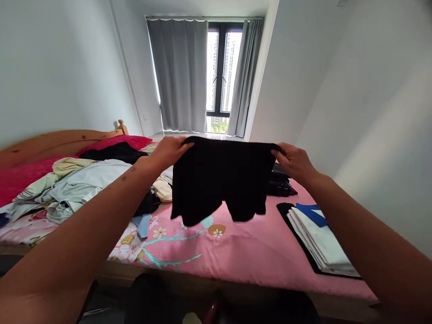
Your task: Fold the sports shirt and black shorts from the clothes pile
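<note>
A pair of black shorts (pixel 222 175) hangs stretched between my two hands, waistband up, above the pink flowered bed sheet (pixel 243 252). My left hand (pixel 173 148) pinches one end of the waistband, thumb in front. At the other end, my right hand (pixel 292 157) grips the waistband the same way. Both legs of the shorts dangle freely, their hems uneven. The shorts hide part of the bed behind them.
Rumpled clothes (pixel 94 180) lie heaped on the bed's left side, by red pillows (pixel 118 141) and a wooden headboard (pixel 60 135). Folded white clothes (pixel 324 238) are stacked at right. Dark folded items (pixel 281 186) lie behind. Grey curtains (pixel 182 76) flank a window.
</note>
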Demonstrator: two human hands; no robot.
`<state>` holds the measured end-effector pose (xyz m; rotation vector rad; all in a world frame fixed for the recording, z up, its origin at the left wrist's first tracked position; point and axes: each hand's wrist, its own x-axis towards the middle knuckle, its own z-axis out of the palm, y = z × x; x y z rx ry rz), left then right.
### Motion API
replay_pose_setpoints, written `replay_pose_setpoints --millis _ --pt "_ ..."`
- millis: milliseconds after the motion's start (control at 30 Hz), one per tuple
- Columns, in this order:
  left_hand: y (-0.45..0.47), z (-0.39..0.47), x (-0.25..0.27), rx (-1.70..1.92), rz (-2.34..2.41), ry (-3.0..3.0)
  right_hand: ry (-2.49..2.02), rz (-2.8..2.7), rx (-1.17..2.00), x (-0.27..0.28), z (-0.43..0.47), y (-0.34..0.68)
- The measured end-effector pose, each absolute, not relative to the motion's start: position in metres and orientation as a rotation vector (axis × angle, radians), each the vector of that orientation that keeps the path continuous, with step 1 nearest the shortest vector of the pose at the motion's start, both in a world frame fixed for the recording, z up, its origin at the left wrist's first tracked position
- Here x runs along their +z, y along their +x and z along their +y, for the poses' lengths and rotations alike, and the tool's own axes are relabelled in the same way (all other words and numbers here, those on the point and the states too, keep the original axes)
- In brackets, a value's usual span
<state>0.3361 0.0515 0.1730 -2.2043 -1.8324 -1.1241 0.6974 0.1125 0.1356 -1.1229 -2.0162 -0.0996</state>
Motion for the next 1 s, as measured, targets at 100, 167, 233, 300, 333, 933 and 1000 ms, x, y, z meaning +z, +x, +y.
replay_pose_setpoints --millis 100,167,233,300,333,933,1000 --pt "0.342 0.046 0.161 -0.987 -1.698 -2.135 -1.023 -1.952 -0.145 0.114 0.11 0.699" --pt "0.343 0.036 0.128 -0.917 -1.751 -2.179 -1.018 -2.002 -0.096 0.077 0.103 0.703" --pt "0.344 0.022 0.073 -0.864 -1.855 -2.288 -1.025 -2.075 0.025 0.02 0.091 0.707" --pt "0.345 0.002 0.002 -0.842 -1.981 -2.367 -1.078 -2.189 0.177 -0.047 0.07 0.71" --pt "0.346 -0.009 -0.035 -0.814 -2.072 -2.401 -1.119 -2.219 0.222 -0.081 0.057 0.71" --pt "0.361 -0.083 -0.244 -1.108 -1.896 -2.058 -1.272 -2.147 -0.107 -0.259 -0.01 0.704" --pt "0.359 -0.083 -0.245 -1.056 -1.867 -2.099 -1.247 -2.198 -0.106 -0.26 -0.01 0.706"
